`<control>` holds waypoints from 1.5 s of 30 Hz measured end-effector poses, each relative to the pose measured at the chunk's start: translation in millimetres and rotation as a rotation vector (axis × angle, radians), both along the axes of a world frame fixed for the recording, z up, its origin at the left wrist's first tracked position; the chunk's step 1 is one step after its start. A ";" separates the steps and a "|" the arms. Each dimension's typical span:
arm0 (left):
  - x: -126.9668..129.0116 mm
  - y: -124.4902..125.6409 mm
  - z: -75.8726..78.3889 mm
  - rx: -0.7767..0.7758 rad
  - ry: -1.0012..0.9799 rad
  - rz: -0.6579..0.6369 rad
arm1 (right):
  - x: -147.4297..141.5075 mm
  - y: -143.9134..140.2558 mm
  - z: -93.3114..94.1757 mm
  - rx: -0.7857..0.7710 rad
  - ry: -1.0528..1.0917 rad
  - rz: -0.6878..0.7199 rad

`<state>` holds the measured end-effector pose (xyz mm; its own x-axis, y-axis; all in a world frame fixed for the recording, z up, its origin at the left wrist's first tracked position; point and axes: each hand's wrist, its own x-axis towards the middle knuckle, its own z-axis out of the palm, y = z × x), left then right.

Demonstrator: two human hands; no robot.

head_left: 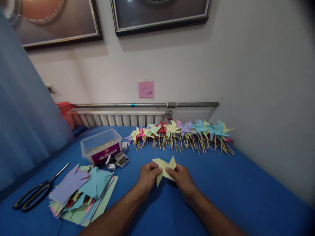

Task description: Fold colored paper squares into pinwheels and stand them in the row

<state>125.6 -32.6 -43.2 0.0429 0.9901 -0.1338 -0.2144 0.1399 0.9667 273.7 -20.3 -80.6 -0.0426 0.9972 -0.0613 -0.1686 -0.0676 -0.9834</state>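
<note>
A pale yellow paper pinwheel point(165, 165), its points folded in, is held between my two hands above the blue tabletop. My left hand point(149, 177) pinches its left side, thumb on top. On the right side, my right hand point(182, 179) grips it the same way, with the thumb near the centre. The fingers beneath the paper are partly hidden. I see no stick or pin on this pinwheel. Left of my hands, small open boxes point(122, 159) hold metal pins. A pile of coloured cut paper point(81, 193) lies nearer to me.
Large black-handled scissors point(40, 193) lie at the far left. Behind the pins stands a clear plastic box point(100, 144) with thin sticks. Several finished pinwheels on sticks point(180, 131) lie in a row along the back, before a radiator point(118, 118) and pipe. A blue curtain point(27, 108) hangs at left.
</note>
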 end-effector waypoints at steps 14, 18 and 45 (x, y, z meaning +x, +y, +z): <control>1.6 -0.8 1.8 0.031 0.001 -0.009 | -0.6 -8.3 14.7 0.016 -0.025 -0.025; 1.3 2.8 -2.9 0.075 0.026 0.008 | -0.8 -6.7 13.8 0.026 -0.002 -0.017; -127.0 42.4 31.6 0.031 1.779 -0.001 | -1.7 -15.8 21.5 0.059 -0.046 -0.066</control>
